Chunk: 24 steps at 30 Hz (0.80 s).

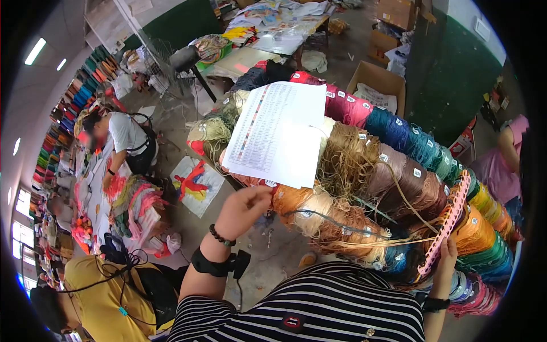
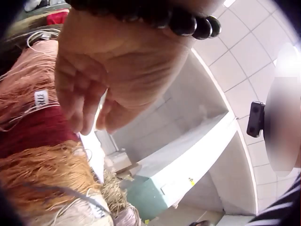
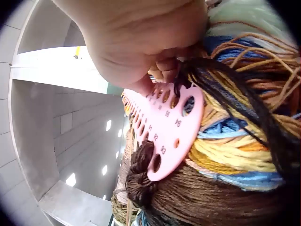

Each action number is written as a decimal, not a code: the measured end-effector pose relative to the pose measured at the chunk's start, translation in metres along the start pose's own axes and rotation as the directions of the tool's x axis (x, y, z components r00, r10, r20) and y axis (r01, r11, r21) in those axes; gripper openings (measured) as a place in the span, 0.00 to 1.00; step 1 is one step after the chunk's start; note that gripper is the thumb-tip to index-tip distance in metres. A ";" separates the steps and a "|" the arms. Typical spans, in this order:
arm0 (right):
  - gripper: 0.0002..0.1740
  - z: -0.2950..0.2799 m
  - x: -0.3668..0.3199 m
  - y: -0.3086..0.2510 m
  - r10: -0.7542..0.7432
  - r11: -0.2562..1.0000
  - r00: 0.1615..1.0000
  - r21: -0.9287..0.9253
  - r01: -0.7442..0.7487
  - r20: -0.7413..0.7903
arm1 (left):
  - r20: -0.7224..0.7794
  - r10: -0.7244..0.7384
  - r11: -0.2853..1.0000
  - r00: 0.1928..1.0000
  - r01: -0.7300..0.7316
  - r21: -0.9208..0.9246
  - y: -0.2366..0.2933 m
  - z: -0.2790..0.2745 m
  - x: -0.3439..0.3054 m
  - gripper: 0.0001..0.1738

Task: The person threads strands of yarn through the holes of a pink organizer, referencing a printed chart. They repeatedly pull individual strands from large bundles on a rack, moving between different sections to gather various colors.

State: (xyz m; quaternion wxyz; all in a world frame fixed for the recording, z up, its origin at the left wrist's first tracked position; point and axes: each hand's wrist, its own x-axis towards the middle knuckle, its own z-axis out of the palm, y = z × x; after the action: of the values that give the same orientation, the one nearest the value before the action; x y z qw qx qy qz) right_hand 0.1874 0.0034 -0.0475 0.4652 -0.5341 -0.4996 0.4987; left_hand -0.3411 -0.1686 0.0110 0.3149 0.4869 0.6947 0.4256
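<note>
My left hand (image 1: 246, 212) is beside the lower edge of the printed paper sheets (image 1: 279, 134), its fingers loosely curled. In the left wrist view those fingers (image 2: 82, 101) hang over orange and dark red yarn (image 2: 35, 129), with a white paper corner behind them. The right hand (image 1: 449, 256) grips a long pink perforated thread holder (image 1: 447, 222) by its edge. Numbered holes run along this holder (image 3: 171, 127) in the right wrist view, and dark brown thread (image 3: 141, 162) is looped through some. The thumb presses on its upper edge; other fingers are partly hidden.
Rows of labelled yarn bundles (image 1: 399, 171) in many colours fill the rack before me. A cardboard box (image 1: 376, 85) stands behind it. People work at the left, one in a yellow shirt (image 1: 108, 290) close by. A fan (image 1: 185, 58) stands beyond the paper.
</note>
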 end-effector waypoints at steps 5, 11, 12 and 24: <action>0.10 0.001 -0.003 0.011 -0.014 1.000 0.998 -0.009 0.014 -0.069 | -0.094 0.084 0.994 0.992 -0.090 -0.062 0.005 0.005 0.025 0.14; 0.11 0.001 -0.003 0.012 -0.059 0.998 0.996 -0.012 0.059 -0.060 | -0.203 0.369 0.902 0.907 -0.296 0.316 0.013 0.011 0.036 0.17; 0.11 0.000 -0.002 0.015 -0.061 0.998 0.996 -0.008 0.060 -0.065 | -0.204 0.482 0.796 0.852 -0.329 0.507 0.012 0.008 0.042 0.18; 0.12 0.002 -0.003 0.017 -0.058 0.998 0.996 -0.031 0.056 -0.062 | -0.195 0.484 0.730 0.853 -0.271 0.627 -0.013 0.019 0.055 0.20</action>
State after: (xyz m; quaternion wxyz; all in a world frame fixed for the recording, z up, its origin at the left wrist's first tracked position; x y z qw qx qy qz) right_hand 0.1864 -0.0003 -0.0642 0.4868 -0.5417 -0.5073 0.4607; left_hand -0.3488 -0.1137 -0.0105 -0.0699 0.6091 0.7185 0.3282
